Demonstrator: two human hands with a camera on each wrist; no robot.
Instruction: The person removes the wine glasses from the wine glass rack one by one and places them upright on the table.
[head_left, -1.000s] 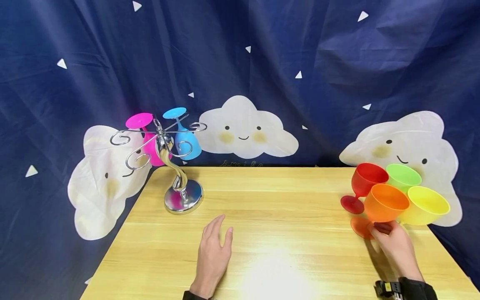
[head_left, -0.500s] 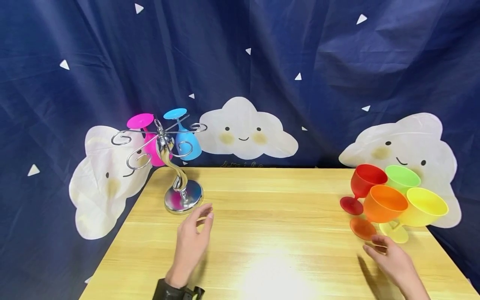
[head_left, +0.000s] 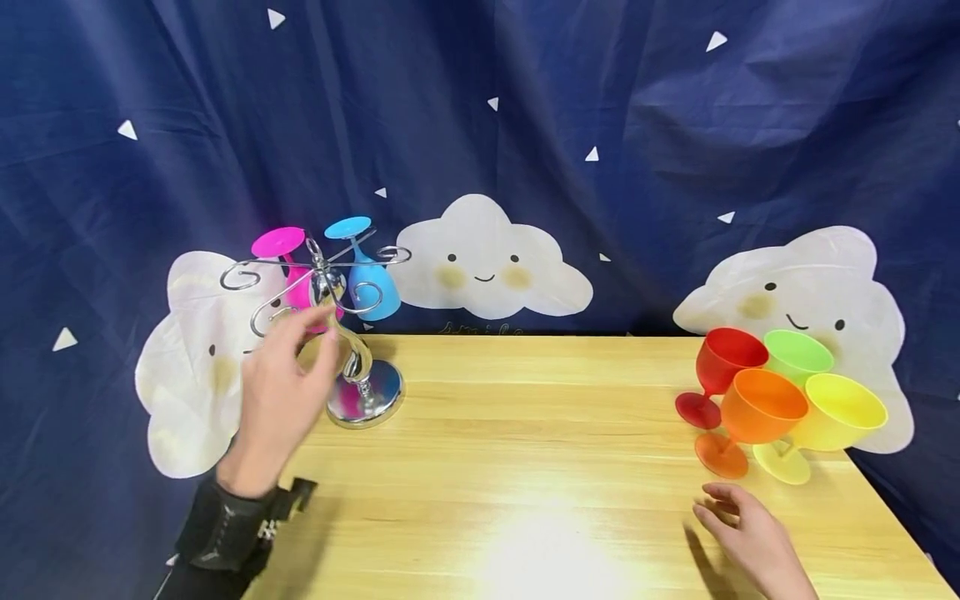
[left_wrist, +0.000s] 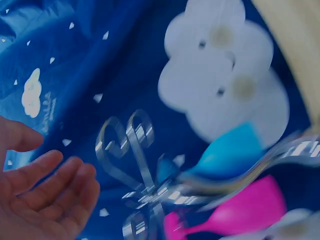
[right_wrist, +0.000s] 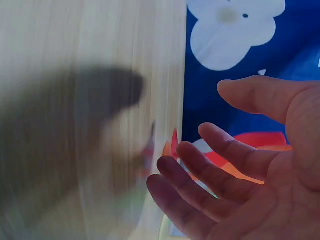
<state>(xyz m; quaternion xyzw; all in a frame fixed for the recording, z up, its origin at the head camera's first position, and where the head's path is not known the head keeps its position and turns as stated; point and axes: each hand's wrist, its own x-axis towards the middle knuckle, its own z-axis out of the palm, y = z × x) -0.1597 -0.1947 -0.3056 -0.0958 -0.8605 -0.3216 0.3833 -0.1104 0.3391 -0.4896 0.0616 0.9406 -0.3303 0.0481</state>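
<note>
My left hand (head_left: 281, 396) is raised in front of the metal stemware rack (head_left: 378, 392), its fingers loosely bent and holding nothing. Curly wire arms top the rack; a pink goblet (head_left: 278, 242) and a blue goblet (head_left: 375, 292) hang upside down from them. The left wrist view, somewhat blurred, has the bare palm (left_wrist: 40, 205) beside the wire arms. At the right, my right hand (head_left: 753, 537) hovers in front of an orange goblet (head_left: 761, 408) and a yellow goblet (head_left: 840, 417), apart from both. Its relaxed fingers hold nothing.
Behind the orange and yellow goblets stand a red goblet (head_left: 727, 362) and a green goblet (head_left: 798, 352), both upright. A wooden table (head_left: 510, 433) spans between the rack and this group. Dark blue fabric (head_left: 450, 75) with cloud prints hangs behind the table.
My right hand has let go of the orange goblet and drawn back toward the near edge. My left hand has moved left and up to the rack.
</note>
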